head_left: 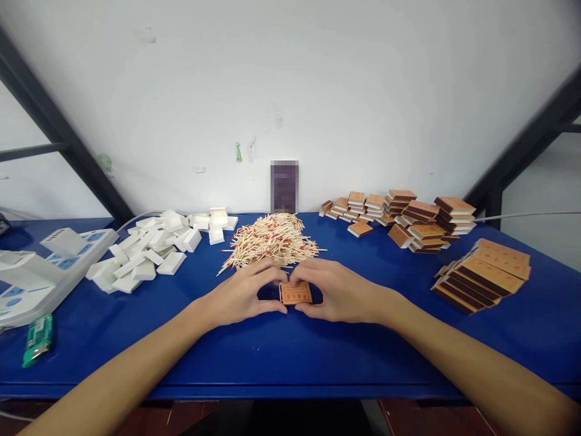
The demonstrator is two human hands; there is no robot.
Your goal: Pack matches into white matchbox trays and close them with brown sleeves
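Observation:
A matchbox [296, 294] with an orange-brown printed sleeve lies at the middle of the blue table. Its left end stands slightly open, showing a sliver of white tray with some red in it. My right hand [338, 290] pinches the sleeve between thumb and fingers. At the left end, the thumb and fingers of my left hand [247, 292] close on the same box. Just beyond both hands rises a loose heap of matches [272, 239] with red heads.
White empty matchbox trays [149, 248] lie piled at the left. Stacked matchboxes [422, 221] stand at the back right, and a leaning row of flattened-looking sleeves [485, 275] sits nearer. Power strips [63, 272] and a green packet [38, 340] are far left. A wall [363, 109] closes the back.

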